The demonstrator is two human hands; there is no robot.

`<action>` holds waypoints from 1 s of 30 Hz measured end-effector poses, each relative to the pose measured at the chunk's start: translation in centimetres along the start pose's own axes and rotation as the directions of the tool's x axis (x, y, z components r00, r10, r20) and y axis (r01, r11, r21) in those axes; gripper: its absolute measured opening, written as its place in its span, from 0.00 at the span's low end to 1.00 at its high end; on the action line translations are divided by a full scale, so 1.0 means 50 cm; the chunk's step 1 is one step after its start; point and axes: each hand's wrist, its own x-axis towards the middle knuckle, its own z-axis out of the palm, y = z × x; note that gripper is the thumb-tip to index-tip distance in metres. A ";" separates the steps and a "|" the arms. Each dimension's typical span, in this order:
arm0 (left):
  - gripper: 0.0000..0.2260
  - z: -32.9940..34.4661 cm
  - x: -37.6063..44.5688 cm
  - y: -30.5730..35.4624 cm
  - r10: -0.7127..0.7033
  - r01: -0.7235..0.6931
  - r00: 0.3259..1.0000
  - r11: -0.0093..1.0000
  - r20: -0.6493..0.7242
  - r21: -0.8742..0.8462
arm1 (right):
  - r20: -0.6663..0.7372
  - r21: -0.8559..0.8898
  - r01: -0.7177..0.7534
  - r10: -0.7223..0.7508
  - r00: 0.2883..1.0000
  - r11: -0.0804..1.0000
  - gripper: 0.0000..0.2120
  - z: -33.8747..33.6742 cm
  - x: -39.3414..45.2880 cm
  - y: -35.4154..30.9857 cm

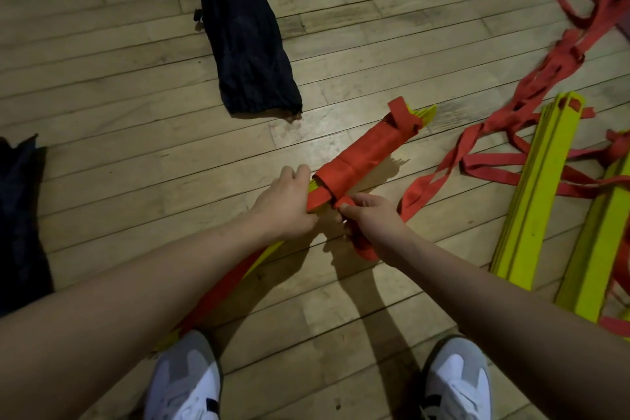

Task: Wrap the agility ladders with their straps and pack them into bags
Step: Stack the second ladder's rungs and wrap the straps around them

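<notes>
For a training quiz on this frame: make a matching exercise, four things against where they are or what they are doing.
Things:
1. left hand
2. right hand
3. black bag
4. loose yellow rungs

Places or states:
A. lies flat on the floor beyond the bundle
B. pinches the red strap
C. stacked on the floor at the right, straps tangled round them
D. grips the half-wrapped ladder bundle

Pairs: 1-D, 2-B, 3-A, 4-C

Two grey-and-white shoes point(320, 382) stand on the wooden plank floor point(112, 78)
</notes>
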 end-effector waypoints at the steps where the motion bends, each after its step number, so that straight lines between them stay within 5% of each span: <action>1: 0.24 0.000 -0.001 0.001 -0.019 0.022 0.999 0.996 0.037 -0.083 | 0.005 0.011 0.003 -0.003 1.000 1.000 0.11 -0.002 -0.001 -0.002; 12: 0.26 -0.024 0.013 0.012 0.026 -0.020 0.996 0.997 -0.082 0.079 | 0.023 -0.059 0.108 -0.107 0.994 0.992 0.12 0.014 -0.001 -0.045; 15: 0.38 -0.038 0.015 0.018 0.059 -0.060 0.998 0.997 0.020 0.048 | 0.009 0.017 0.124 -0.124 0.992 0.992 0.13 0.008 -0.001 -0.051; 19: 0.34 -0.055 0.019 0.013 0.038 -0.039 0.990 0.999 0.136 0.000 | -0.003 0.163 0.095 -0.096 0.995 0.982 0.10 -0.003 0.000 -0.052; 23: 0.25 -0.063 0.013 -0.003 0.076 -0.075 0.996 0.997 0.039 -0.016 | -0.002 0.146 0.071 -0.072 0.997 0.987 0.09 -0.012 -0.003 -0.051; 30: 0.26 -0.054 -0.001 -0.009 0.064 -0.053 0.978 0.997 -0.198 0.058 | 0.060 0.037 0.072 -0.074 0.995 0.997 0.07 -0.018 -0.004 -0.049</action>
